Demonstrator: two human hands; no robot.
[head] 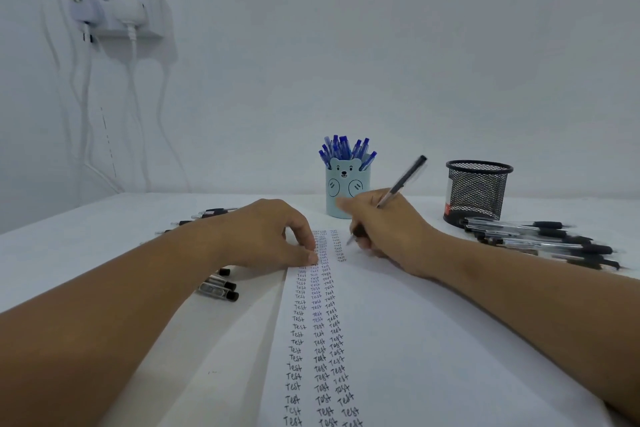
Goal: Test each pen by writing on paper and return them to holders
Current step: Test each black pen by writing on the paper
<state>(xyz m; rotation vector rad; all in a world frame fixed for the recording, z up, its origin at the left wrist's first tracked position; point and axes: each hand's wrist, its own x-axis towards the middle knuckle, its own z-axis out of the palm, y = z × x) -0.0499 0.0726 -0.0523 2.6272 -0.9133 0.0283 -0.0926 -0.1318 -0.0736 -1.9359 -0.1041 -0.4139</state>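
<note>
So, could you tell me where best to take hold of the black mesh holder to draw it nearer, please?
Probably grip the black mesh holder by its upper rim, coming from above. It stands upright with an open top, and loose black pens crowd its base in front and to the right.

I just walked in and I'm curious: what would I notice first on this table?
Probably the paper in the middle, with columns of the word "Test". At its far end the right hand writes with a black pen. Behind stands a bear-faced cup of blue pens.
</note>
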